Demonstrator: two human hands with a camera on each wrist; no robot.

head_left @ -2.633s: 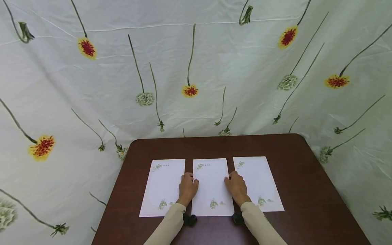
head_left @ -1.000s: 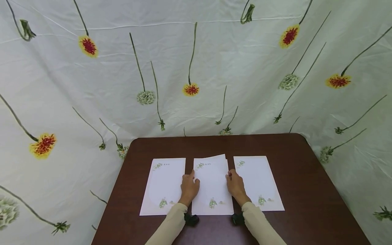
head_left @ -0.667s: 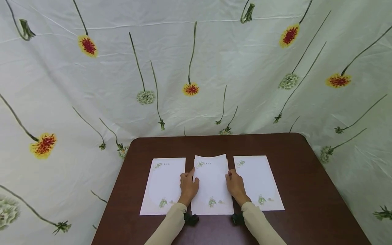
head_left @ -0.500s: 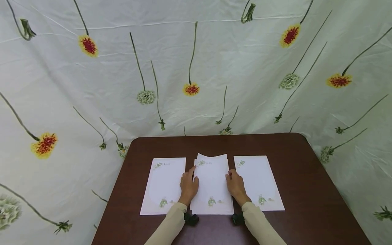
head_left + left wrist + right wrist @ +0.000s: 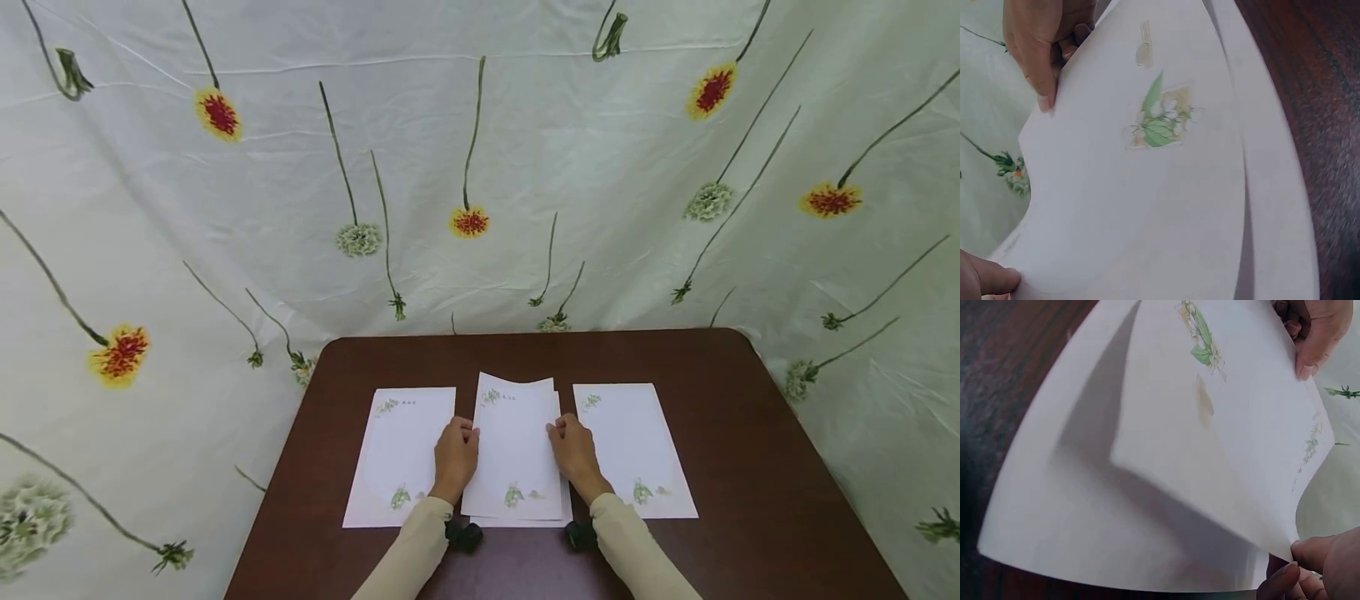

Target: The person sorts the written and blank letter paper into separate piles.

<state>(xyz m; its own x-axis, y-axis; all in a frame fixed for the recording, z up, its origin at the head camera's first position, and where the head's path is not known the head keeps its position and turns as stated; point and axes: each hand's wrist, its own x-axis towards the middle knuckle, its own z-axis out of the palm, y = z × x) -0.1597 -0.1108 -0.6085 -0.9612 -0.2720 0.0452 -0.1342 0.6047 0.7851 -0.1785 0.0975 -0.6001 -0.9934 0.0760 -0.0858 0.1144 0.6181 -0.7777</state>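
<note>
Both my hands hold a white sheet of paper point(image 5: 513, 442) by its two long sides, above the middle of the table. It carries small green plant prints at its top left and near its bottom. My left hand point(image 5: 455, 458) pinches the left edge, thumb on top. On the right edge, my right hand point(image 5: 576, 457) pinches between thumb and fingers, as the right wrist view shows. The sheet bows, its near edge raised over another white sheet point(image 5: 1041, 506) lying beneath, with a shadow between them. The lower sheet shows along the right and near sides.
A similar printed sheet point(image 5: 397, 450) lies flat to the left, partly behind my left hand and sleeve. Another printed sheet point(image 5: 633, 450) lies to the right, beside my right hand. The dark brown table point(image 5: 750, 467) reaches a flower-patterned white curtain point(image 5: 420, 275) behind.
The top middle sheet has separated from the one beneath, shifting slightly left and away, and is now raised and bowed. My left hand went from pressing at its edge to pinching it.
</note>
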